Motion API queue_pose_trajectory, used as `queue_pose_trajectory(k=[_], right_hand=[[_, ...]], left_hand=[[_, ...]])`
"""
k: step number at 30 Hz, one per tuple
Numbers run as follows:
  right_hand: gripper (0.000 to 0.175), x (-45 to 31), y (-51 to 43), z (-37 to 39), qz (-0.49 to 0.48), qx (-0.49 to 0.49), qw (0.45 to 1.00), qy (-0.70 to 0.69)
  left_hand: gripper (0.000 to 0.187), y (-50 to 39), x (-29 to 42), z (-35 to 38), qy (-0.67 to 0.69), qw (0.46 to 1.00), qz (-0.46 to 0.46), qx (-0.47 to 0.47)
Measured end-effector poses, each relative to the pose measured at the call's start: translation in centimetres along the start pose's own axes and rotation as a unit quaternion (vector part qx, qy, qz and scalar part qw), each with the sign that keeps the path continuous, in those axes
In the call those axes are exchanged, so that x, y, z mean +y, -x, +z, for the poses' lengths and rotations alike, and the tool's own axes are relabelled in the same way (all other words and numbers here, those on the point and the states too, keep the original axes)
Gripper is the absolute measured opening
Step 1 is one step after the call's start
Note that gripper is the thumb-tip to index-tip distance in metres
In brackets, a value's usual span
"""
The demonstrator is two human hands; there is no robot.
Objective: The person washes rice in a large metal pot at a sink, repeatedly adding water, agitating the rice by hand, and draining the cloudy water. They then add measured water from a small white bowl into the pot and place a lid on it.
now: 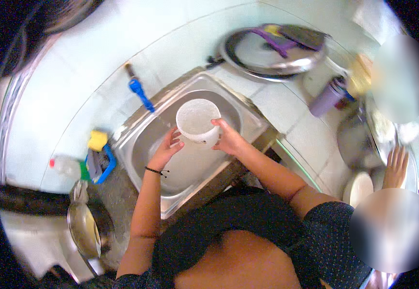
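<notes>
A round white plastic tub [197, 117] is held over the stainless steel sink [180, 177], its open top facing up towards me. My right hand [227, 139] grips its right side, the thumb over the rim and the fingers around the outer wall. Close to the tub's left side is my left hand [167, 148], with fingers and thumb apart; whether its fingertips touch the wall is hard to tell. A dark braided bracelet is on that wrist. The blue tap [142, 94] comes out of the tiled wall, its spout pointing down to the sink's left rim.
Left of the sink are a yellow sponge [97, 140], a blue holder [109, 164], a clear bottle [64, 167] and a metal pan [83, 229]. A large round metal lid [245, 54], a purple container [327, 99] and a pot [352, 141] stand right. Another person's hand [396, 168] shows there.
</notes>
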State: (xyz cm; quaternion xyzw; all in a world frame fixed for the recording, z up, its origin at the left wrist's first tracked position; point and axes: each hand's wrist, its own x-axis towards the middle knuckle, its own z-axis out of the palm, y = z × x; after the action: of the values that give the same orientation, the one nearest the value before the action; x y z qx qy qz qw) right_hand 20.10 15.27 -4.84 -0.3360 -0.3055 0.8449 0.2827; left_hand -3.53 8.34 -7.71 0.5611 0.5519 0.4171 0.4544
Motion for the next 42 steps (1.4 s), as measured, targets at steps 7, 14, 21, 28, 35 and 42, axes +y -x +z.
queue_pose_trajectory(k=[7,14,21,28,35,42], right_hand=[[0.079,-2.7,9.4,-0.5,-0.135,0.056,0.988,-0.045],[0.074,-3.5,15.6,-5.0,-0.234,0.148,0.956,-0.098],[0.094,-3.8,21.8,-11.3,-0.265,0.241,0.924,-0.133],[0.099,-7.5,31.3,-15.1,-0.275,0.300,0.900,-0.154],[0.104,-14.8,45.0,-16.0,-0.325,0.319,0.877,-0.153],[0.109,-19.2,56.1,-19.2,-0.422,0.605,0.661,-0.142]], left_hand=[[0.076,-4.7,1.8,6.5,-0.029,0.989,0.047,-0.135],[0.060,-7.4,1.2,15.3,-0.125,0.961,0.149,-0.198],[0.071,-9.0,0.8,25.7,-0.417,0.845,0.288,-0.169],[0.072,-11.4,0.2,32.6,-0.450,0.811,0.311,-0.209],[0.038,-12.5,-0.7,34.5,-0.430,0.833,0.329,-0.113],[0.033,-12.9,-0.5,35.8,-0.457,0.818,0.345,-0.056]])
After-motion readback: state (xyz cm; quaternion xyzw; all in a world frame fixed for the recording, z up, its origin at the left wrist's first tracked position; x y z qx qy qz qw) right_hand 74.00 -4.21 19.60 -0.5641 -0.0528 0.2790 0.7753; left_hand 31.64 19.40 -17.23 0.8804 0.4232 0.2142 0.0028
